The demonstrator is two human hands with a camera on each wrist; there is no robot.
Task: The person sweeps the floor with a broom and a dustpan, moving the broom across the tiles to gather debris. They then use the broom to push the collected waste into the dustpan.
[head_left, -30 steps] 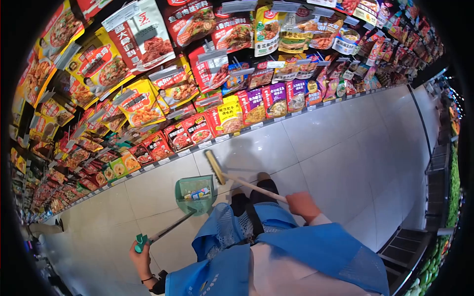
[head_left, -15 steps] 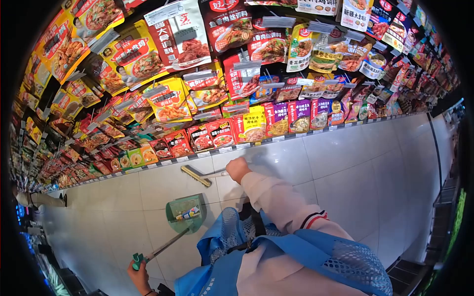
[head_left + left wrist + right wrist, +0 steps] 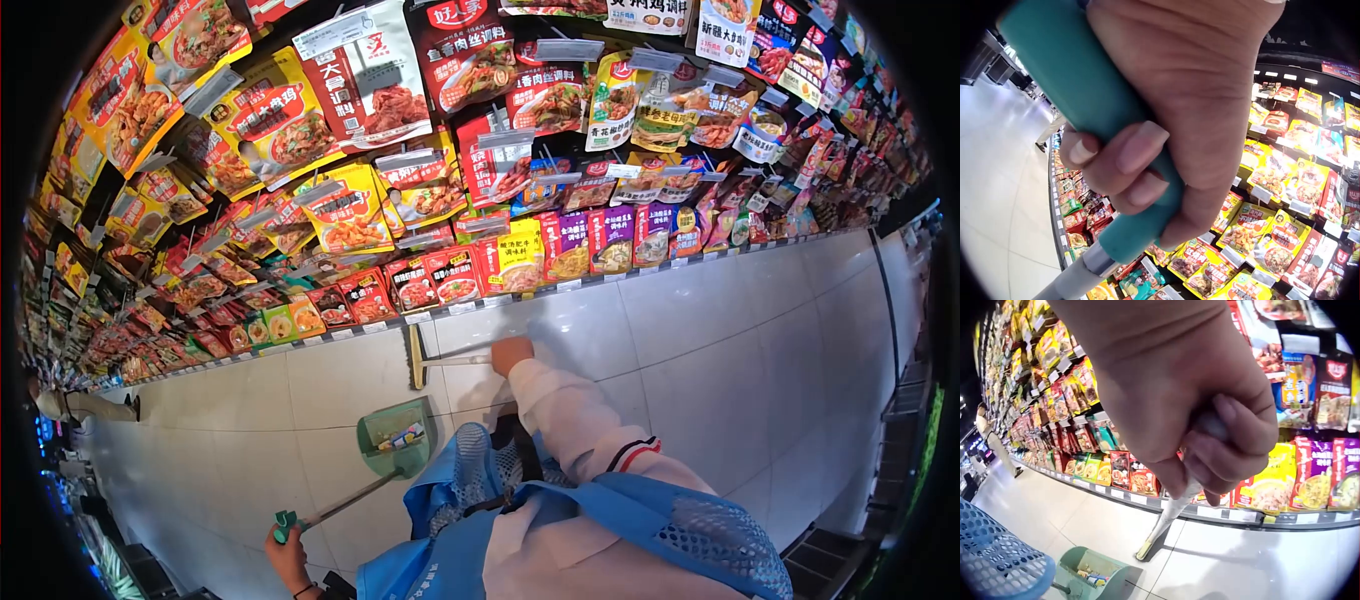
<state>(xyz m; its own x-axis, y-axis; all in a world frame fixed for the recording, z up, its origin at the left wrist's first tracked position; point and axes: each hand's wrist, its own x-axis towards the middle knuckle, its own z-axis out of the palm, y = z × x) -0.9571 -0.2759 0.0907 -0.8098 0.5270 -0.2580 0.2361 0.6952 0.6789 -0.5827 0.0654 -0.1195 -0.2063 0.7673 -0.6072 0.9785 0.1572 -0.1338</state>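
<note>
My left hand (image 3: 287,560) grips the green handle grip (image 3: 1085,81) of a long-handled dustpan (image 3: 412,462), fingers wrapped round it. The green pan rests on the floor left of my legs, with crumpled blue, white and yellow wrappers (image 3: 402,438) inside. Stretched forward, my right hand (image 3: 511,355) holds the pale stick of a broom (image 3: 417,372), fingers curled round it in the right wrist view. The broom's narrow yellowish head, dark bristles on its far side, lies on the tiles with one end right at the shelf base, a little beyond the dustpan.
Shelves of hanging seasoning packets (image 3: 345,215) curve along the front, with a price-tag edge (image 3: 470,306) low over the pale tile floor (image 3: 720,370). Another person (image 3: 994,440) stands far off at the left. Dark racks (image 3: 835,545) stand at the right.
My right hand has reached forward from my right side toward the shelf. The broom head has swung round to the shelf base. My left hand still holds the dustpan, which has shifted slightly.
</note>
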